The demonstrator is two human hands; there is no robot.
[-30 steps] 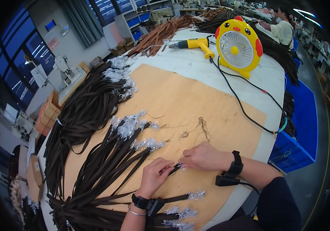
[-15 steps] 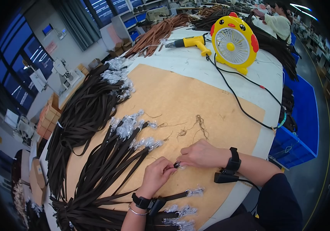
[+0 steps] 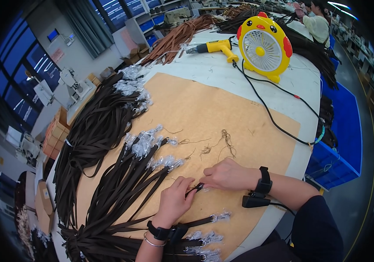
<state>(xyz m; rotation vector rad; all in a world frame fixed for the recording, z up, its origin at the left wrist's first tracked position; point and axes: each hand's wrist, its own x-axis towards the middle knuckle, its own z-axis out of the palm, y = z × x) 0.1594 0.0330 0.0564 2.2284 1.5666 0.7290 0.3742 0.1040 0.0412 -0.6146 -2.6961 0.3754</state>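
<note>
My left hand [image 3: 174,201] pinches a dark brown strap [image 3: 194,189] between thumb and fingers, close to one end. My right hand [image 3: 228,175] grips that same end, where a bit of see-through plastic wrap shows under the fingertips; the exact fitting inside is hidden. Both hands hover low over a tan paper sheet [image 3: 187,105]. Left of them lies a bundle of dark straps [image 3: 121,183], its ends wrapped in see-through plastic [image 3: 142,144]. More straps with wrapped metal hooks [image 3: 206,252] lie along the near edge, by my left wrist.
Loose threads [image 3: 227,139] lie beyond my hands. A larger strap bundle [image 3: 95,118] rests at the left. Farther back are a yellow heat gun [image 3: 219,47], a chick-shaped fan [image 3: 263,48] and a black cable [image 3: 265,102]. Blue bins [image 3: 344,144] stand right of the table; a person [image 3: 317,26] is far off.
My left hand has slid slightly left and its fingers have loosened a little, so more of the strap shows between the hands. My right hand stays in place.
</note>
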